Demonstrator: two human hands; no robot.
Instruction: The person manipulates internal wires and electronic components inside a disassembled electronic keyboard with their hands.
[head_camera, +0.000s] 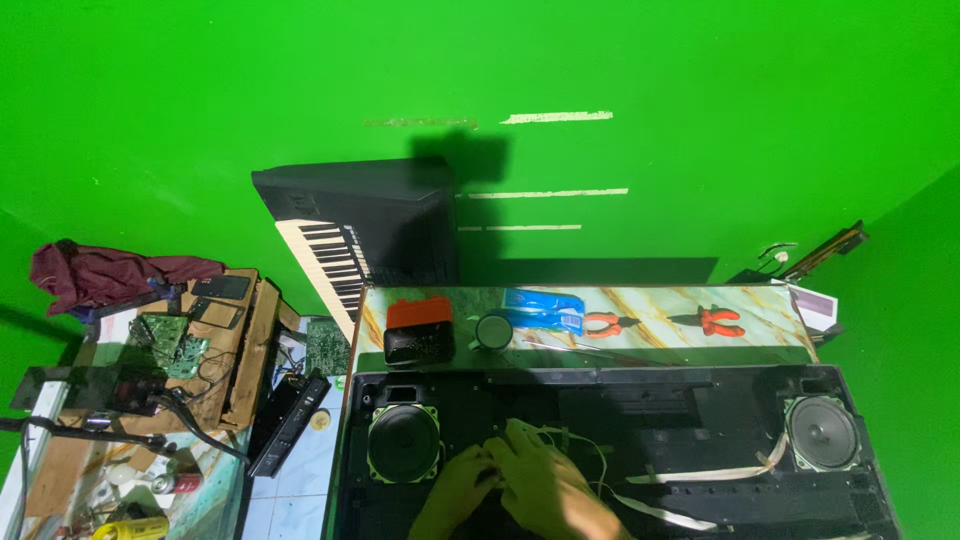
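An opened black keyboard case (620, 400) lies on the table before me, a round speaker at its left end (404, 440) and another at its right end (822, 432). My left hand (455, 488) and my right hand (545, 480) meet over the middle of the case. Their fingers are bunched together around the end of a thin white ribbon cable (590, 450). What the fingertips pinch is too dark to make out. More white ribbon cable (700, 475) trails to the right across the case.
Behind the case, the marble-patterned table (660, 345) holds a black and orange box (418, 330), a round cup (493, 330), blue packaging (545, 310) and two red-handled pliers (715, 321). Another keyboard (355, 230) leans against the green wall. A cluttered bench with circuit boards (170, 345) stands left.
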